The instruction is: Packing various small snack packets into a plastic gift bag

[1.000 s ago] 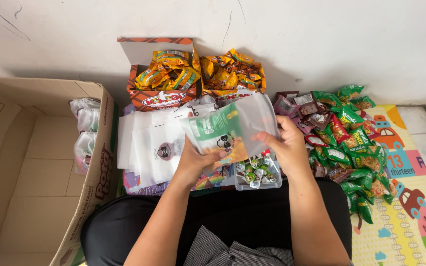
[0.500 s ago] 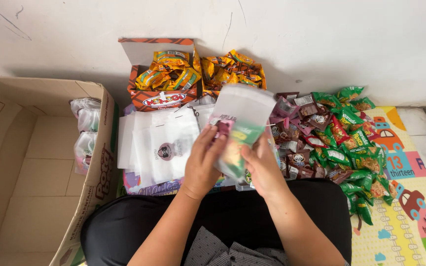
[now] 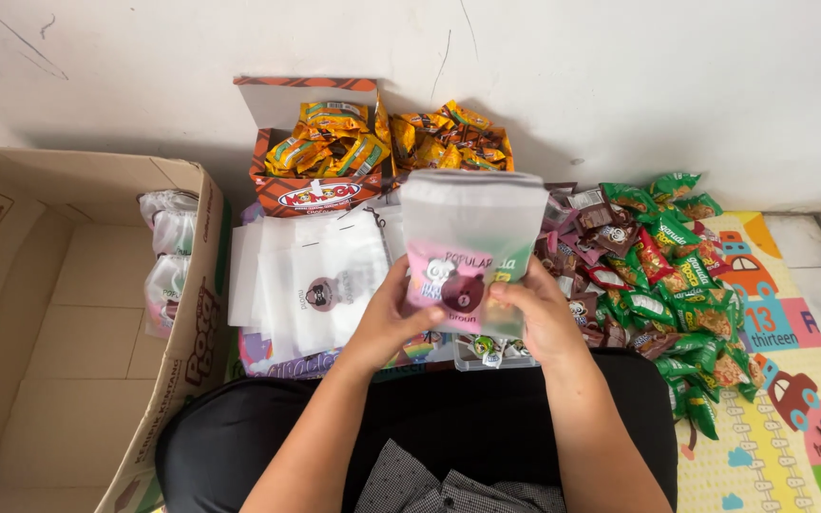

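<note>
Both hands hold a frosted translucent pouch [image 3: 472, 237] upright in front of me, with pink and green packets showing through its lower half and a round bear sticker on its front. My left hand [image 3: 387, 318] grips its lower left edge. My right hand [image 3: 539, 318] grips the lower right edge. Under the pouch a small clear tray [image 3: 491, 353] with wrapped candies rests by my lap. A stack of empty frosted pouches [image 3: 311, 275] lies to the left of my hands.
A large open cardboard box [image 3: 68, 313] stands at left, with filled pouches [image 3: 168, 261] inside. Orange-yellow snack packets fill an open carton [image 3: 320, 142] and a pile [image 3: 453, 133] by the wall. Green, red and brown packets [image 3: 662, 266] are heaped on a colourful play mat [image 3: 781, 380].
The pouch, tilted between my spread hands a second ago, now stands upright. My hands have come together at its lower edge, nearer my lap.
</note>
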